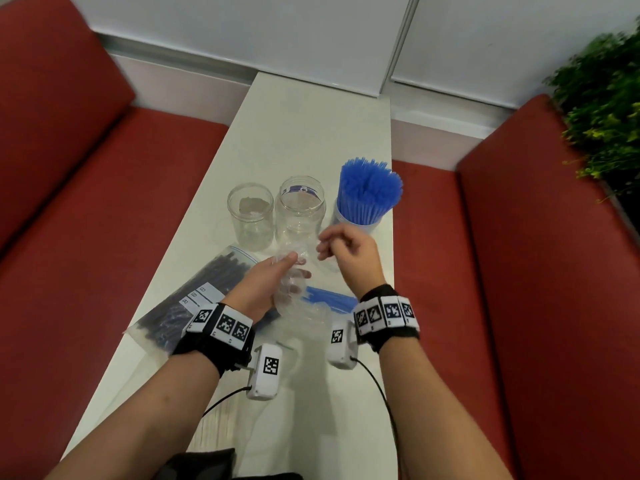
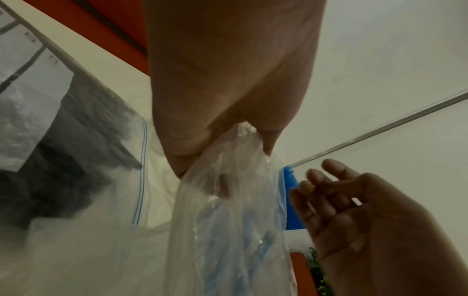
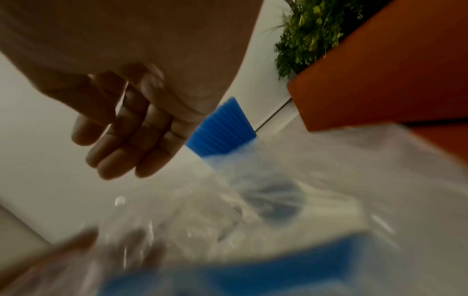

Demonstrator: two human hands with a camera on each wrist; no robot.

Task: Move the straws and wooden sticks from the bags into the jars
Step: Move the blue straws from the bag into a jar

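On the white table [image 1: 311,126] stand two empty clear jars [image 1: 250,216] [image 1: 301,209] and a third jar [image 1: 356,220] packed with upright blue straws [image 1: 369,188]. My left hand [image 1: 273,282] grips the gathered mouth of a clear plastic bag [image 1: 304,313] that still holds some blue straws [image 1: 329,299]; the left wrist view shows the pinched bag [image 2: 228,180]. My right hand [image 1: 343,249] hovers just right of it near the middle jar, fingers [image 3: 126,140] loosely curled and holding nothing. A zip bag of dark straws or sticks [image 1: 194,299] lies at the left.
Red bench seats [image 1: 104,237] [image 1: 519,271] flank the narrow table on both sides. A green plant [image 1: 602,98] stands at the far right. White wall panels close the far end. Cables trail from both wrist cameras over the near table.
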